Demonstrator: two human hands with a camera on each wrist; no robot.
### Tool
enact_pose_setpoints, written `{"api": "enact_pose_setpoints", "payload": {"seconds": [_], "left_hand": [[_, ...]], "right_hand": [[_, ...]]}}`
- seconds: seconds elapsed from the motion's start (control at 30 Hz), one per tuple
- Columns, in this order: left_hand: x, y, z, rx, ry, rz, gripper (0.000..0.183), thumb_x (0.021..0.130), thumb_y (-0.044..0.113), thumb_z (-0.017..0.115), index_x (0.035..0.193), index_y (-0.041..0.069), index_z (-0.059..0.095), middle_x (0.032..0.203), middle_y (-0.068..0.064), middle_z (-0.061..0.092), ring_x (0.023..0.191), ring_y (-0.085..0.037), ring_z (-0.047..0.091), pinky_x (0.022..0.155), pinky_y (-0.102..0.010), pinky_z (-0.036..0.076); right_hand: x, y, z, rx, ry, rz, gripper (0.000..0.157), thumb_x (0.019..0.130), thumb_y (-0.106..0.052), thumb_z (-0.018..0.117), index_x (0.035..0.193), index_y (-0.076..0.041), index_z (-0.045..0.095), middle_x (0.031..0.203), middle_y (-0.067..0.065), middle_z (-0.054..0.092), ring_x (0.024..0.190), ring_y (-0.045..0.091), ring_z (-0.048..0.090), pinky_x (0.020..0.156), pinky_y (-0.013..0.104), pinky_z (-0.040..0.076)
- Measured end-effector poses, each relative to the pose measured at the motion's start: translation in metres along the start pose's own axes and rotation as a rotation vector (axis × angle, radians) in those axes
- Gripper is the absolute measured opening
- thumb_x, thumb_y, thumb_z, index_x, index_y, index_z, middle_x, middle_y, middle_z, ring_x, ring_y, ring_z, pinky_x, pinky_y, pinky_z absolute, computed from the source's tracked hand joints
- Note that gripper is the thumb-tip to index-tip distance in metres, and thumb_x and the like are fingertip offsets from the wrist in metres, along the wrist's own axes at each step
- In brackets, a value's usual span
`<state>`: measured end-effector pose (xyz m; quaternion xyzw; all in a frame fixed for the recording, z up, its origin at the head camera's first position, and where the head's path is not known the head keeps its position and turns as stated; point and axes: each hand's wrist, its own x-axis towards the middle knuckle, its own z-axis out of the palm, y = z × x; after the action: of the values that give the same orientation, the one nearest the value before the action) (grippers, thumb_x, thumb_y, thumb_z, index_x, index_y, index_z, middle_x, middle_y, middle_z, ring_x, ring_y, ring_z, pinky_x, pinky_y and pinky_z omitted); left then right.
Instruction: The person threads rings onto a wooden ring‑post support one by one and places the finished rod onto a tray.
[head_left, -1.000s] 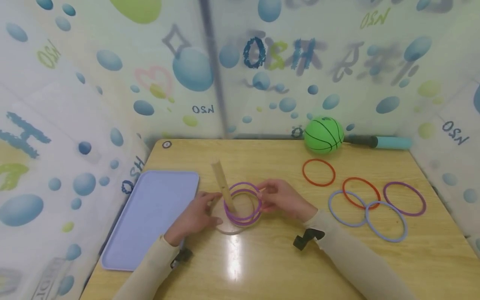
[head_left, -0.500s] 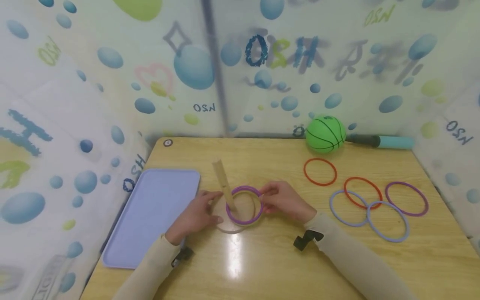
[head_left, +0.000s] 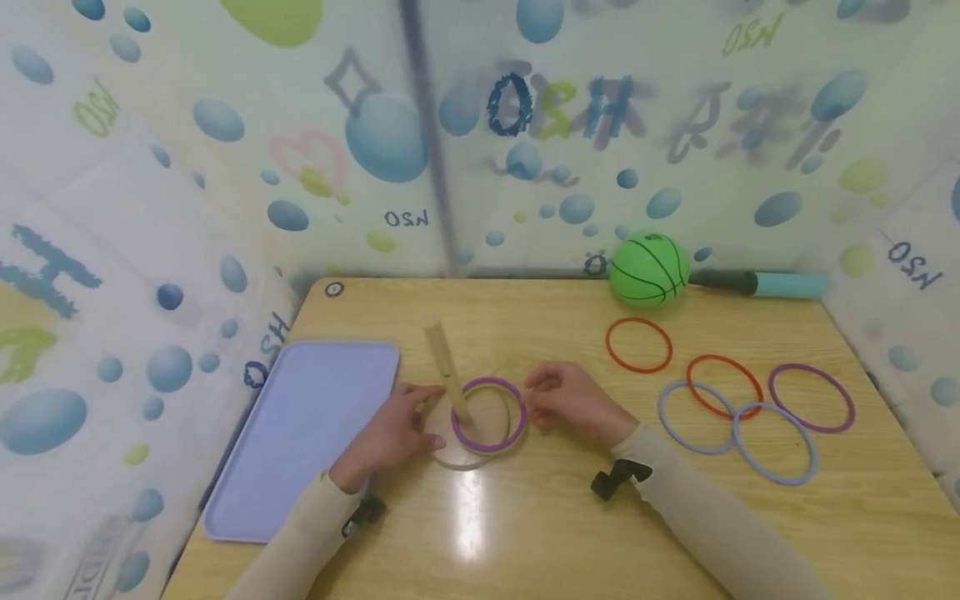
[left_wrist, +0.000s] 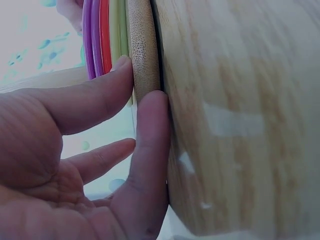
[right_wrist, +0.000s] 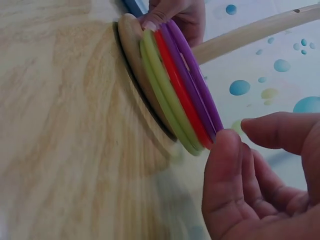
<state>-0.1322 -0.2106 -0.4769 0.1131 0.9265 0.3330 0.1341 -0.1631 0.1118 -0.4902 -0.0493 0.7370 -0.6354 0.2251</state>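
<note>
A wooden peg (head_left: 444,367) rises from a round wooden base (left_wrist: 145,47). My left hand (head_left: 386,432) holds the base at its left edge, thumb and finger against the rim. Stacked rings encircle the peg on the base: purple rings (right_wrist: 202,85) on top, a red ring (right_wrist: 180,85) beneath, and yellow-green rings (right_wrist: 162,95) lowest. At the right of this stack is my right hand (head_left: 573,402), its thumb and index finger parted and nothing between them. One fingertip stays right at the edge of the top purple ring in the right wrist view.
A lilac tray (head_left: 307,433) lies left of the stand. On the right are loose red rings (head_left: 639,369), light blue rings (head_left: 772,479) and a purple ring (head_left: 851,408), some overlapping. A green ball (head_left: 648,271) and a black-and-teal pump (head_left: 787,285) sit by the back wall.
The upper purple ring, raised and tilted earlier, has come down flat onto the one below. My right hand has let go and drawn slightly right. The left hand stays at the base.
</note>
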Motion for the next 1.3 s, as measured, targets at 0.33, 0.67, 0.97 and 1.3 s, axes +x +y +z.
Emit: {"api": "enact_pose_setpoints", "payload": {"seconds": [0.33, 0.67, 0.97, 1.3], "left_hand": [[0.001, 0.001, 0.0, 0.006, 0.011, 0.005, 0.081, 0.079, 0.02, 0.093, 0.151, 0.013, 0.058, 0.131, -0.017, 0.058, 0.1, -0.024, 0.059, 0.089, -0.044, 0.054], [-0.002, -0.003, 0.002, 0.016, 0.014, -0.002, 0.081, 0.077, 0.019, 0.094, 0.151, 0.013, 0.059, 0.131, -0.018, 0.058, 0.098, -0.023, 0.06, 0.087, -0.043, 0.055], [-0.004, -0.001, 0.0, 0.007, 0.022, 0.017, 0.08, 0.078, 0.018, 0.093, 0.15, 0.013, 0.059, 0.133, -0.019, 0.058, 0.1, -0.024, 0.06, 0.089, -0.045, 0.055], [-0.002, -0.001, 0.003, -0.009, 0.015, 0.012, 0.08, 0.078, 0.018, 0.093, 0.151, 0.013, 0.059, 0.132, -0.019, 0.057, 0.1, -0.024, 0.059, 0.088, -0.043, 0.055]], "right_hand": [[0.0, 0.0, -0.034, -0.139, -0.01, -0.116, 0.035, 0.096, -0.015, 0.077, 0.125, 0.003, 0.068, 0.106, 0.014, 0.073, 0.089, 0.019, 0.071, 0.081, 0.033, 0.062], [-0.012, -0.005, -0.07, -0.153, 0.054, -0.14, 0.04, 0.099, -0.017, 0.074, 0.129, 0.007, 0.063, 0.108, 0.02, 0.072, 0.089, 0.017, 0.071, 0.082, 0.035, 0.062], [-0.025, -0.01, -0.117, -0.11, 0.177, -0.12, 0.045, 0.101, -0.021, 0.072, 0.132, 0.009, 0.058, 0.101, 0.003, 0.074, 0.088, 0.009, 0.071, 0.082, 0.03, 0.062], [-0.033, -0.001, -0.163, -0.237, 0.292, -0.12, 0.045, 0.104, -0.022, 0.068, 0.135, 0.009, 0.058, 0.111, 0.007, 0.074, 0.089, 0.01, 0.073, 0.08, 0.032, 0.063]]}}
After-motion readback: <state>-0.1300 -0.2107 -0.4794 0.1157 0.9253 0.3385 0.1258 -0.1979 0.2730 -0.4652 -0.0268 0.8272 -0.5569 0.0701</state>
